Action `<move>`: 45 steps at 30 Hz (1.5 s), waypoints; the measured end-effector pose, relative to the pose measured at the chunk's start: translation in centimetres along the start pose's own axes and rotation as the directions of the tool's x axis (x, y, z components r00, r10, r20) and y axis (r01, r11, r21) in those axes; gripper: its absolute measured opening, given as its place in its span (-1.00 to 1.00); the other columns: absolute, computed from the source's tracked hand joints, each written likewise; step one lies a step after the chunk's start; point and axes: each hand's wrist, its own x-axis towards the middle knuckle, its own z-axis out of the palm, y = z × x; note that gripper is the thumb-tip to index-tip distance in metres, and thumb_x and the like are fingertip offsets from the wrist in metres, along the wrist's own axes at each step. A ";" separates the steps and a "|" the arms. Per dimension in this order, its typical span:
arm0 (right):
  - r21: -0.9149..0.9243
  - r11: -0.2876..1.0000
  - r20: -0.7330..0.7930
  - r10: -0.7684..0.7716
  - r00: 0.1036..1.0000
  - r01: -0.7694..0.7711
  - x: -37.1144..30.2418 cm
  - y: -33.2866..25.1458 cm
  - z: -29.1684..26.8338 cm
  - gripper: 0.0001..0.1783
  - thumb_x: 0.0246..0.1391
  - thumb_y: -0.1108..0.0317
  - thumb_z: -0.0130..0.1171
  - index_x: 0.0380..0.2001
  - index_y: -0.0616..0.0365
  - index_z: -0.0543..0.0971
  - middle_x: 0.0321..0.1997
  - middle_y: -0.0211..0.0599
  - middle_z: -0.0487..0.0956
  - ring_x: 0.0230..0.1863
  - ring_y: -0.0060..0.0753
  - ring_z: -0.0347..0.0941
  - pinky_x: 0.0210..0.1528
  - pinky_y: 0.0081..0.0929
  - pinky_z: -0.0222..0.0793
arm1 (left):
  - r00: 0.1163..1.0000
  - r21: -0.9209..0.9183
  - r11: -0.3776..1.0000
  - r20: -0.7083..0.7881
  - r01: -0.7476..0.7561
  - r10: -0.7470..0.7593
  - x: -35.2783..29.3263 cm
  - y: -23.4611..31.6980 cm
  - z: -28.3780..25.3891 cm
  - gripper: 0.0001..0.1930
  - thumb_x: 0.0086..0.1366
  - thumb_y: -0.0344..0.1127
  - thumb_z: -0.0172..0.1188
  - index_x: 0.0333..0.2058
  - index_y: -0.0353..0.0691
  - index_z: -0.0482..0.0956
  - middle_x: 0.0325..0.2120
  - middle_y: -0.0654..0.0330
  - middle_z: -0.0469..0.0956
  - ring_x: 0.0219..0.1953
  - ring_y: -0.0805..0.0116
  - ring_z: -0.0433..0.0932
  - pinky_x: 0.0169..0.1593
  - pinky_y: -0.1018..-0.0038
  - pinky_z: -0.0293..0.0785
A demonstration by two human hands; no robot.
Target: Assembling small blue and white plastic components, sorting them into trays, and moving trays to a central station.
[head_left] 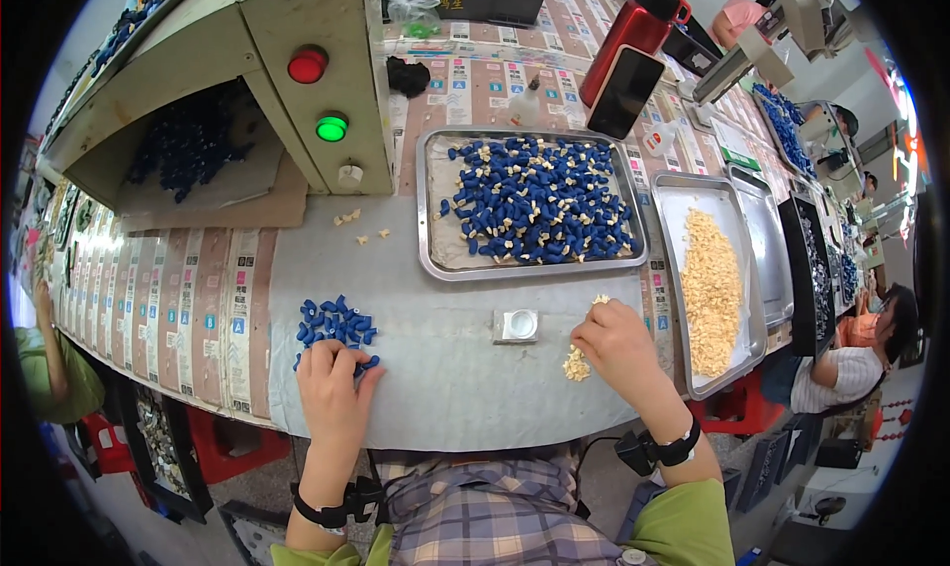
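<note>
My left hand (334, 393) is at the near edge of a small pile of blue pieces (334, 319), thumb and forefinger closed on one short blue piece (369, 364). To the right, my right hand (623, 346) has its fingertips pinched together beside a little heap of cream-coloured pieces (576, 365). Whatever lies in that pinch is hidden. More cream bits (601, 299) show just beyond its knuckles. Between the hands sits a small metal block (517, 327) with a round, pale recess. All this rests on a whitish sheet (435, 388).
A metal tray (534, 272) of blue pieces with cream ends stands ahead; another tray (683, 269) at right holds cream bits. A box-shaped machine (356, 81) with lit buttons fills the far left. Behind are a phone (626, 91), red flask (633, 32) and bottles. Co-workers sit at both sides.
</note>
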 end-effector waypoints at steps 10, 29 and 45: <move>0.092 0.995 -0.053 0.045 0.998 -0.040 1.1 -0.5 -0.9 -0.93 -0.24 0.50 0.17 -0.56 0.17 0.50 -0.53 -0.34 0.43 -0.42 -0.33 0.39 -0.34 -0.43 0.30 | 0.949 -0.749 0.583 0.273 0.313 -0.158 0.5 2.8 0.6 -0.89 0.07 -0.52 0.15 -0.39 -0.27 0.44 -0.39 0.22 0.46 -0.34 0.45 0.42 -0.22 0.57 0.33; 0.648 0.703 0.151 0.257 0.955 -0.292 3.1 -3.6 -1.2 -0.90 -0.08 0.46 0.19 -0.47 0.23 0.50 -0.46 -0.36 0.51 -0.39 -0.51 0.47 -0.35 -0.60 0.34 | 0.714 -0.690 -0.226 0.699 0.688 0.038 0.2 6.4 4.2 -0.83 0.32 -0.33 -0.09 -0.19 -0.26 0.37 -0.39 0.13 0.52 -0.41 0.49 0.49 -0.28 0.60 0.43; 0.365 0.923 0.096 0.094 0.991 -0.123 4.6 -4.6 -0.6 -0.92 -0.09 0.46 0.11 -0.48 0.19 0.43 -0.45 -0.28 0.44 -0.35 -0.25 0.40 -0.30 -0.41 0.32 | 0.831 -0.830 0.044 0.555 0.556 -0.038 -0.2 6.7 4.2 -0.86 0.16 -0.54 0.08 -0.29 -0.31 0.36 -0.35 0.11 0.52 -0.25 0.42 0.52 -0.14 0.55 0.45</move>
